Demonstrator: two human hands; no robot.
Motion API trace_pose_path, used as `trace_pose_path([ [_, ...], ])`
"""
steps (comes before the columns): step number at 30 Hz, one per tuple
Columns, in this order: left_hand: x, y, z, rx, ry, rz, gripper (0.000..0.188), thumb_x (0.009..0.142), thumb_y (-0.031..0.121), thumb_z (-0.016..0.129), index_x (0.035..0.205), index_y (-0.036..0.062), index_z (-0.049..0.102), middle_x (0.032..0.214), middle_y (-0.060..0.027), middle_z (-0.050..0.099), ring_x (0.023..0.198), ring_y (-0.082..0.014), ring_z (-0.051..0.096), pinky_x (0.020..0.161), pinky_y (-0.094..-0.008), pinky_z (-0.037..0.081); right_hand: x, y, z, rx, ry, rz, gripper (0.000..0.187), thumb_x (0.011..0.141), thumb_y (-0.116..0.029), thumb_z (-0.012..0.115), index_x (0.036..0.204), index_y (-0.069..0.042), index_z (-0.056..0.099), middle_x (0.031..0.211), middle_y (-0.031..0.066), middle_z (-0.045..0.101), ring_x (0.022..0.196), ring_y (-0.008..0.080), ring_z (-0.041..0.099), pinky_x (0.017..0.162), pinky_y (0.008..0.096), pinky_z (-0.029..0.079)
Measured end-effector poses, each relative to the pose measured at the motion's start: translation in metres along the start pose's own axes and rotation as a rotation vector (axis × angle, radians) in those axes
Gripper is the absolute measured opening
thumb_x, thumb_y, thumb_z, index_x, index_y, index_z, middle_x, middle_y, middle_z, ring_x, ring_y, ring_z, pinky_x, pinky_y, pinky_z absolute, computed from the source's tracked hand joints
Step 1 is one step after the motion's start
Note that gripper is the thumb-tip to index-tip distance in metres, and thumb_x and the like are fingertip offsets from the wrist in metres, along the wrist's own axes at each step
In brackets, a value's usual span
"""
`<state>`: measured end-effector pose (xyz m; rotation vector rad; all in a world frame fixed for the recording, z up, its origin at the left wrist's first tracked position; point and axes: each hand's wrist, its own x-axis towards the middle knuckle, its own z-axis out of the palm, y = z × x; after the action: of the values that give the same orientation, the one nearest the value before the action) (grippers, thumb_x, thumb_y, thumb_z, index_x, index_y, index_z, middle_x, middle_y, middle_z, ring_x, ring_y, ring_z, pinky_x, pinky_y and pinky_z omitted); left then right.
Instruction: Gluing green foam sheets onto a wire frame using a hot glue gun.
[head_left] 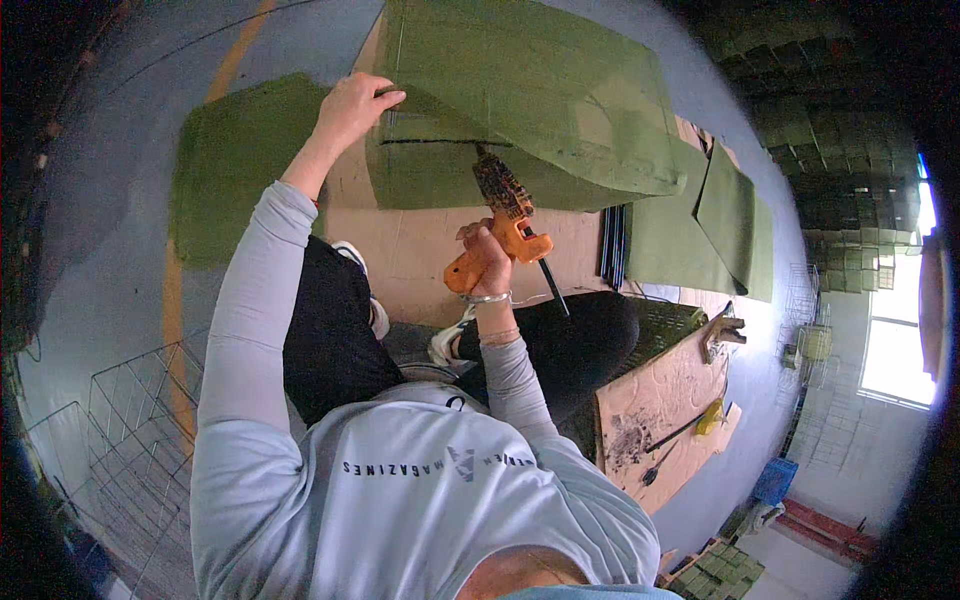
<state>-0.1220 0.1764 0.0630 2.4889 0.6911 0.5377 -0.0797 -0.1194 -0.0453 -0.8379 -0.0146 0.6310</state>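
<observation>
My right hand is wrapped round the handle of an orange glue gun, whose front is caked with dark residue. A black glue stick sticks out of its back end. The nozzle points away from me and meets the end of a black line on a green mesh sheet. At the sheet's left edge, my left hand is closed, pinching the lifted edge between thumb and fingers. Part of the sheet is folded over and rises in a loose curve on the right.
Under the sheet lies a tan board. Another green sheet is on the floor at left; more green sheets and black strips lie at right. A stained board holds a yellow-handled tool. Wire racks stand at lower left.
</observation>
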Motion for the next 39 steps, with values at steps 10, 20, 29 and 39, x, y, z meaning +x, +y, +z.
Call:
trace_pose_path([
  [10,0.002,-0.006,0.004,-0.004,-0.005,-0.021,0.041,0.086,0.043,0.063,0.099,0.0049,0.072,0.094,-0.0196,0.068,0.091,-0.0367,0.065,0.081,-0.046,0.05,0.006,-0.002,-0.014,0.105,-0.081,-0.047,0.021,0.087,-0.005,0.064,0.105,-0.003,0.053,0.089,0.0048,0.06,0.082,0.0174,0.06,0.074,0.033,0.05],
  [20,0.004,-0.002,0.0,-0.03,0.031,0.018,0.038,0.087,0.044,0.061,0.091,0.0087,0.073,0.088,-0.0203,0.066,0.084,-0.0379,0.064,0.074,-0.0482,0.049,0.017,-0.006,-0.035,0.084,-0.018,-0.047,0.024,0.086,-0.005,0.065,0.106,-0.004,0.053,0.087,0.0051,0.06,0.082,0.0176,0.06,0.075,0.0345,0.05],
  [29,0.008,-0.003,0.005,-0.018,0.067,0.024,0.036,0.089,0.042,0.058,0.092,0.0092,0.073,0.085,-0.0194,0.066,0.086,-0.0375,0.065,0.076,-0.0455,0.05,0.016,-0.02,-0.027,0.059,0.034,-0.119,0.019,0.087,-0.006,0.062,0.103,-0.004,0.053,0.084,0.0054,0.059,0.079,0.018,0.058,0.073,0.0339,0.048],
  [39,0.005,0.007,-0.005,-0.067,-0.022,-0.057,0.051,0.088,0.046,0.06,0.105,-0.0009,0.068,0.103,-0.0258,0.065,0.1,-0.0395,0.061,0.087,-0.0435,0.047,0.014,-0.037,-0.019,-0.016,0.152,-0.121,0.014,0.088,-0.011,0.062,0.097,-0.004,0.055,0.08,0.0063,0.059,0.075,0.0193,0.057,0.073,0.0333,0.046],
])
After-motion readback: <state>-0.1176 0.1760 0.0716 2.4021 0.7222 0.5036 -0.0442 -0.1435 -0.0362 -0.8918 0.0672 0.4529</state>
